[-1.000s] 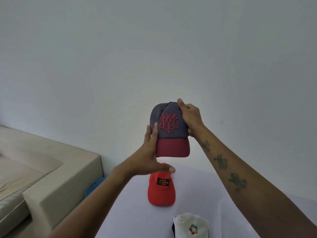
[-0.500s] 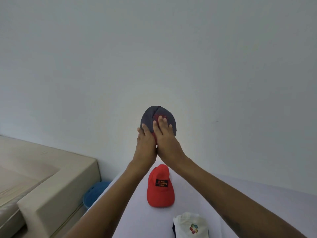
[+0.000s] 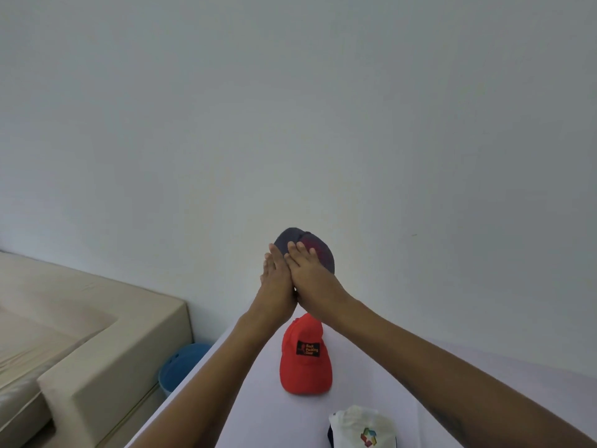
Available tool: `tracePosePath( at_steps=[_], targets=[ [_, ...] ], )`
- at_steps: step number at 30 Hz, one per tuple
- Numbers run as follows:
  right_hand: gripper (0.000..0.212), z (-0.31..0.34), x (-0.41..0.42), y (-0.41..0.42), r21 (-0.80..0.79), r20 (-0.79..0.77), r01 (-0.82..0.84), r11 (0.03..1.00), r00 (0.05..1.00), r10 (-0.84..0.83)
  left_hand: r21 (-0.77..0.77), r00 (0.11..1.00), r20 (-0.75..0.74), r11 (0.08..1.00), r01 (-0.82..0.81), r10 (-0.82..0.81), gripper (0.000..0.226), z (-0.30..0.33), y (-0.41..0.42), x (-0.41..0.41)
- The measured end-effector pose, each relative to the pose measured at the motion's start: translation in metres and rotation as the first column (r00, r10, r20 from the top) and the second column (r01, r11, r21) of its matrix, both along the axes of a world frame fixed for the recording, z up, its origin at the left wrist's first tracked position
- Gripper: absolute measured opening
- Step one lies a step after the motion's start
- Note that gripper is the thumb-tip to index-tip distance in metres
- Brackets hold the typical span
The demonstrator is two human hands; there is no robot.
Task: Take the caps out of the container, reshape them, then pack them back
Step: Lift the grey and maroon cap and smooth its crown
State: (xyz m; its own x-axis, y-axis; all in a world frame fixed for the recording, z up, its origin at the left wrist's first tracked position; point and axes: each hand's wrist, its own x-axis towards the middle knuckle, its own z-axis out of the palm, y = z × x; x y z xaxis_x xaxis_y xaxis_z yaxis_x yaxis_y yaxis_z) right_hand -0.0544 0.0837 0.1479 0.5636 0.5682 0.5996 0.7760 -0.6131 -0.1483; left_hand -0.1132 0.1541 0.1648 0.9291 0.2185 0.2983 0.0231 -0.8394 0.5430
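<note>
We're looking into what seems a home, a plain living room: a cream cushioned sofa point(image 3: 80, 350) is sitting at eight o'clock against a bare pale wall point(image 3: 290, 108), a blue bin point(image 3: 181, 367) is tucking in beside it, and a white-covered counter point(image 3: 371, 399) is stretching across six o'clock.

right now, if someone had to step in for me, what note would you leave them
Left hand and right hand: both pressed side by side on the grey cap, held up in front of the wall, mid-reshape.
Red cap: lying on the white table, below the hands.
White cap: at the table's near edge, partly out of frame, on top of something dark.
Blue container: on the floor left of the table; contents not visible.
Done: three caps are out.
Left: finish shaping the grey cap, then pack the caps back.
</note>
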Motion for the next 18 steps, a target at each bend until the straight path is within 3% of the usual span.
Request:
tracePosePath(
  at_steps=[2,4,7,9,10,12,15,18],
  targets=[
    [0.056,0.018,-0.007,-0.016,0.078,0.065,-0.198,0.977,0.979,0.193,-0.040,0.999,0.009,0.999,-0.034,0.034,0.077,-0.001,0.002,0.002],
    [0.047,0.023,-0.015,-0.029,0.144,0.164,-0.268,0.953,0.956,0.244,-0.106,0.999,0.017,0.993,-0.047,0.049,0.068,0.000,0.004,0.005],
    [0.046,0.011,-0.021,-0.016,0.297,0.023,-0.263,0.918,0.963,0.268,-0.359,0.984,0.170,0.926,0.119,-0.061,0.053,0.003,-0.002,0.000],
    [0.046,0.006,-0.021,-0.013,0.427,0.055,-0.268,0.864,0.961,0.270,-0.420,0.963,0.220,0.875,0.239,-0.157,0.053,0.006,-0.006,-0.010],
    [0.049,0.008,-0.019,-0.016,0.393,0.084,-0.273,0.878,0.962,0.261,-0.420,0.956,0.229,0.868,0.265,-0.181,0.056,0.007,-0.004,-0.013],
    [0.060,0.011,-0.013,-0.018,0.277,0.115,-0.293,0.915,0.956,0.272,-0.365,0.955,0.244,0.896,0.252,-0.169,0.061,0.007,0.003,-0.015],
    [0.072,0.008,-0.008,-0.020,0.183,0.123,-0.178,0.967,0.980,0.157,-0.238,0.981,0.186,0.967,0.094,-0.049,0.055,0.007,0.022,-0.010],
    [0.068,0.003,-0.005,-0.024,0.157,0.086,-0.053,0.986,0.996,0.040,0.023,0.995,0.083,0.998,-0.060,0.058,0.069,0.008,0.024,-0.009]
  ],
)
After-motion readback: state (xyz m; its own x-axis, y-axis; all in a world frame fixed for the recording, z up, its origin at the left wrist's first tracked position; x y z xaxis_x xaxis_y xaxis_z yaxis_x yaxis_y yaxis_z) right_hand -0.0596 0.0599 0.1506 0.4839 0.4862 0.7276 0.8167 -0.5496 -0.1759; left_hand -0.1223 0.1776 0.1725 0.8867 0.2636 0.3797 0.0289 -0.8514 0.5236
